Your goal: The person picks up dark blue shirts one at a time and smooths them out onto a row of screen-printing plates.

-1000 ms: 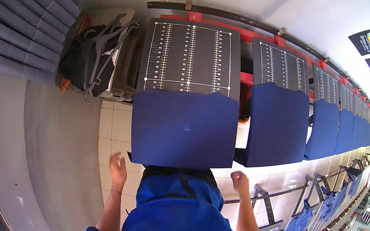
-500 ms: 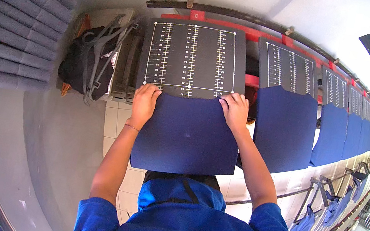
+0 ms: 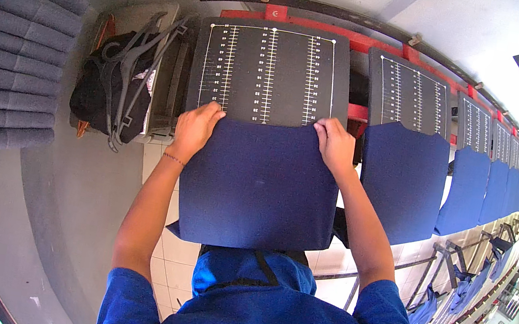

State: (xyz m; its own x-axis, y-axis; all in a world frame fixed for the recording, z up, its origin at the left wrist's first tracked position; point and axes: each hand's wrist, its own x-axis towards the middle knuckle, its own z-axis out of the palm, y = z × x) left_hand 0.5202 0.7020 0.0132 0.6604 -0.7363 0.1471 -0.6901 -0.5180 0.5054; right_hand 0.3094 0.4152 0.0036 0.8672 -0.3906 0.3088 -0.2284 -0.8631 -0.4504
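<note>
A navy fabric panel (image 3: 259, 186) with a shallow curved dip in its far edge lies over the near part of a black printing board (image 3: 291, 72). White lines and ruler-like scales run along the bare far part of that board. At the panel's far left corner, my left hand (image 3: 196, 126) pinches the fabric between thumb and fingers. My right hand (image 3: 335, 145) grips the far right corner the same way. Between the hands the far edge is drawn out nearly straight across the board. The panel's near end hangs close to my body.
Further boards with navy panels (image 3: 398, 184) recede to the right along a red frame (image 3: 360, 41). Grey hangers (image 3: 128, 67) and a black cloth (image 3: 104, 93) rest on a stand at the left. A grey curtain (image 3: 25, 57) hangs beyond. Navy garments (image 3: 426, 310) hang on a rack at lower right.
Both hands have moved slightly away from me with the panel's far edge, which now covers the lower white line on the board. The view has shifted a little.
</note>
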